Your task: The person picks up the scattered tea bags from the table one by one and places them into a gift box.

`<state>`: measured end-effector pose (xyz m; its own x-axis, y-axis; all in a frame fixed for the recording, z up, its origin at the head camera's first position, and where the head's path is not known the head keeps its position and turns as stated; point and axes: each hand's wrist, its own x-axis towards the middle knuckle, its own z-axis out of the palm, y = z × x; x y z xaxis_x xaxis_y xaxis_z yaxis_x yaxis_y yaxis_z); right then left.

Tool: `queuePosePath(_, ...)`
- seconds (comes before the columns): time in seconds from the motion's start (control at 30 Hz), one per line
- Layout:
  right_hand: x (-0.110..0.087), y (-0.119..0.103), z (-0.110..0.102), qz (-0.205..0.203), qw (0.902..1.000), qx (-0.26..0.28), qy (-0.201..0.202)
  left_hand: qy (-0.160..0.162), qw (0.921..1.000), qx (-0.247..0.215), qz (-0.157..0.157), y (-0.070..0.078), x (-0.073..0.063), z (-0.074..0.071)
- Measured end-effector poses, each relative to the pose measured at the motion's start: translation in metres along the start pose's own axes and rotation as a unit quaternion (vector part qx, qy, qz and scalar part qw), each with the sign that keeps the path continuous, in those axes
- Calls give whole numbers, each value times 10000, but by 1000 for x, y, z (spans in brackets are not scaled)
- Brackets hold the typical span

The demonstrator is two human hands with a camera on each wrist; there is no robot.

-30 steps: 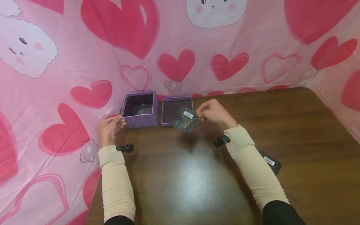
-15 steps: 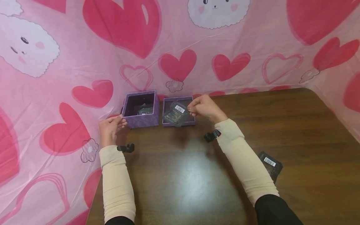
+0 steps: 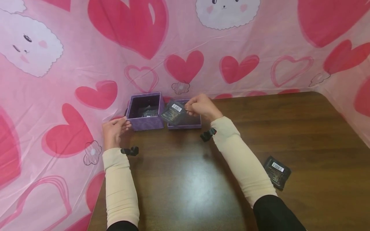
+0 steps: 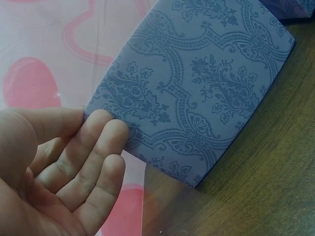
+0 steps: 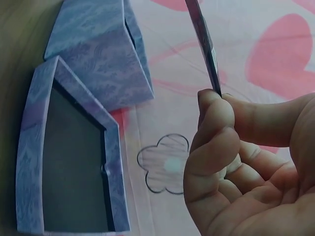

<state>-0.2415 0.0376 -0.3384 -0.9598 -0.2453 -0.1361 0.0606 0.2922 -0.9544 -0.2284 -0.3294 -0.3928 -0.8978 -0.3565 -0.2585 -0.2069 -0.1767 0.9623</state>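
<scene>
My right hand (image 3: 202, 106) pinches one edge of a flat dark packet (image 3: 173, 112) with a white barcode label. The packet hangs above the lid, its left edge overlapping the box's right side in the head view. Seen edge-on in the right wrist view, the packet (image 5: 205, 46) is thin and sits between thumb and curled index finger. The purple patterned box (image 3: 145, 124) stands open, with similar packets (image 3: 149, 112) inside. My left hand (image 3: 113, 131) pinches the box's near left corner; in the left wrist view its thumb and index finger meet at the patterned wall (image 4: 192, 83).
Right beside the box lies its shallow purple lid (image 3: 188, 126), hollow side up. Another dark packet (image 3: 278, 173) with a barcode lies on the wooden table (image 3: 190, 183) by the right forearm. A pink heart-print cloth (image 3: 245, 41) hangs behind and to the left.
My right hand has moved left with the packet, from the lid's right side to over the lid, near the box. The left hand has stayed at the box corner.
</scene>
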Motion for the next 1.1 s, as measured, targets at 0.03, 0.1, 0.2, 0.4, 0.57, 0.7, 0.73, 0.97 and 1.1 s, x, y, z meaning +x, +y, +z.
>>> queuePosePath(0.03, 2, -2, 2, 57, 10000, 34, 22, 3, 10000, 1, 19, 0, 0, 0)
queuePosePath(0.1, 5, -5, 7, 137, 9999, 88, 51, 2, 10000, -3, 41, 0, -1, -1)
queuePosePath(0.2, 11, -8, 14, 193, 9996, 173, 78, 11, 10000, -22, 41, -2, -1, 0)
queuePosePath(0.4, 19, -8, 24, 166, 9993, 342, 67, -11, 10000, 27, 91, -3, -1, 1)
queuePosePath(0.57, 24, -10, 31, 88, 9988, 468, 105, -7, 10000, -50, 54, -1, 0, 1)
queuePosePath(0.7, 31, -13, 40, 112, 9981, 587, 173, -6, 9999, -108, 8, 0, 3, -1)
queuePosePath(0.73, 33, -13, 42, 125, 9978, 632, 185, -8, 10000, -95, 8, 0, 3, -2)
queuePosePath(0.97, 44, -15, 55, 228, 9955, 903, 167, -2, 9999, 45, 107, -3, 3, -4)
queuePosePath(1.1, 49, -17, 60, 311, 9948, 954, 159, -9, 9998, 108, 136, -3, 2, -2)
